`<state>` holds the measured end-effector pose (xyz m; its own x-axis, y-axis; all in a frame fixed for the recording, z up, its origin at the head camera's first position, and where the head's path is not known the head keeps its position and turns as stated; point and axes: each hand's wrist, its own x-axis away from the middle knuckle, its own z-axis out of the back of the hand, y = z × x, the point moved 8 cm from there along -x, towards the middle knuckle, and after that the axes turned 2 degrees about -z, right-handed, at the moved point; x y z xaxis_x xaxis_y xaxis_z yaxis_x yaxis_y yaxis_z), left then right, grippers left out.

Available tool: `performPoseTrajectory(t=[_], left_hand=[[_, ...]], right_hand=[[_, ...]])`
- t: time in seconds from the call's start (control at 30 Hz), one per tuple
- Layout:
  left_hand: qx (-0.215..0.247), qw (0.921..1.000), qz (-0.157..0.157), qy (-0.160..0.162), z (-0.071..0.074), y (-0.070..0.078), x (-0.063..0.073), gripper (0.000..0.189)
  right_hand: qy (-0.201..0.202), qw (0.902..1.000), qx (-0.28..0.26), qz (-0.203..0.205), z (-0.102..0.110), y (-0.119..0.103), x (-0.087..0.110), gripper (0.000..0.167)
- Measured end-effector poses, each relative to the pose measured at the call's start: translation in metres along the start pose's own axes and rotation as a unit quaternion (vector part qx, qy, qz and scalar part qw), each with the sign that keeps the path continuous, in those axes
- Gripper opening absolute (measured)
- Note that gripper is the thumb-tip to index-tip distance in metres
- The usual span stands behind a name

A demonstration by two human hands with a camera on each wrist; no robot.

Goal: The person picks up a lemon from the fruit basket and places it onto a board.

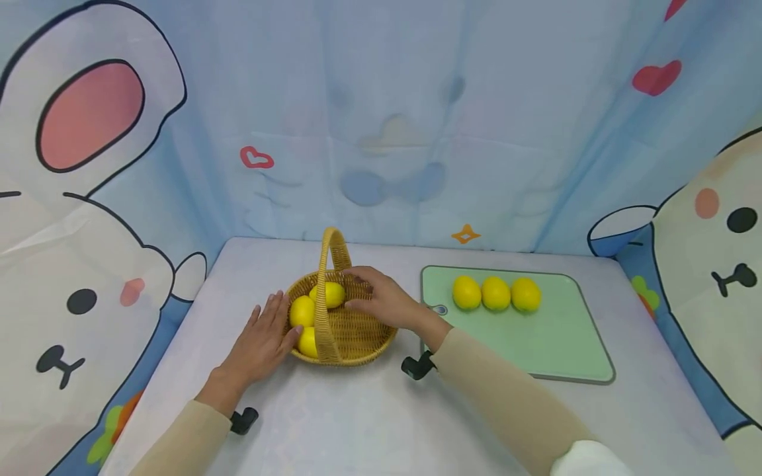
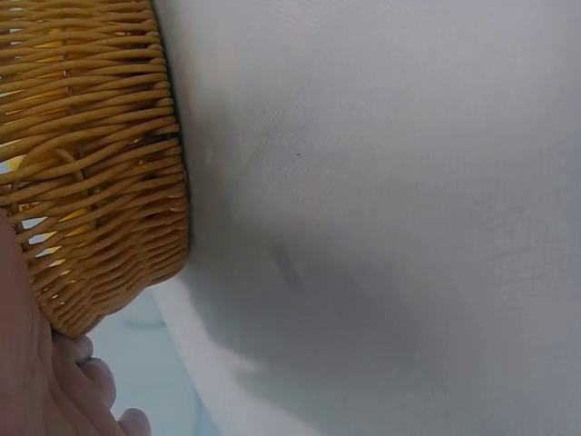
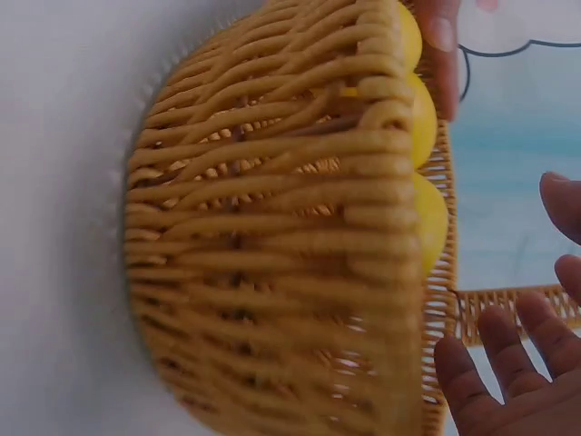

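Observation:
A wicker basket (image 1: 357, 337) with an arched handle stands on the table, holding three yellow lemons (image 1: 302, 311) on its left side. My left hand (image 1: 262, 334) rests against the basket's left side, fingers extended and thumb at the rim. In the left wrist view, that hand (image 2: 45, 381) touches the woven wall. Over the basket's right half is my right hand (image 1: 387, 297), its fingers spread with nothing between them. The right wrist view shows the fingers (image 3: 504, 354) near the rim, apart from the lemons (image 3: 430, 222).
Right of the basket lies a green cutting board (image 1: 559, 337) with a grey edge. Three more lemons (image 1: 496, 293) sit in a row on its far part. A blue patterned curtain (image 1: 405, 119) hangs behind the white table (image 1: 351, 423).

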<state>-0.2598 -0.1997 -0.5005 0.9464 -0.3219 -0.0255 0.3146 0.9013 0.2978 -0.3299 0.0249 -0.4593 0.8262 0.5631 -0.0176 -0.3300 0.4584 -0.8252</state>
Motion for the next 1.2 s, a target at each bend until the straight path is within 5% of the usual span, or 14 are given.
performPoseTrajectory(t=[0.4, 0.77, 1.2], left_hand=[[0.022, 0.9997, -0.004, -0.002, -0.006, 0.002, -0.002, 0.079], [0.016, 0.9998, 0.004, -0.010, -0.005, -0.001, -0.002, 0.081], [0.025, 0.9997, 0.001, -0.003, -0.004, -0.002, 0.000, 0.081]], right_hand=[[-0.035, 0.9976, 0.051, -0.029, -0.034, 0.006, -0.034, 0.068], [-0.049, 0.9933, 0.096, -0.042, -0.040, 0.014, -0.032, 0.067], [-0.062, 0.9960, 0.055, -0.034, -0.056, 0.018, -0.042, 0.081]])
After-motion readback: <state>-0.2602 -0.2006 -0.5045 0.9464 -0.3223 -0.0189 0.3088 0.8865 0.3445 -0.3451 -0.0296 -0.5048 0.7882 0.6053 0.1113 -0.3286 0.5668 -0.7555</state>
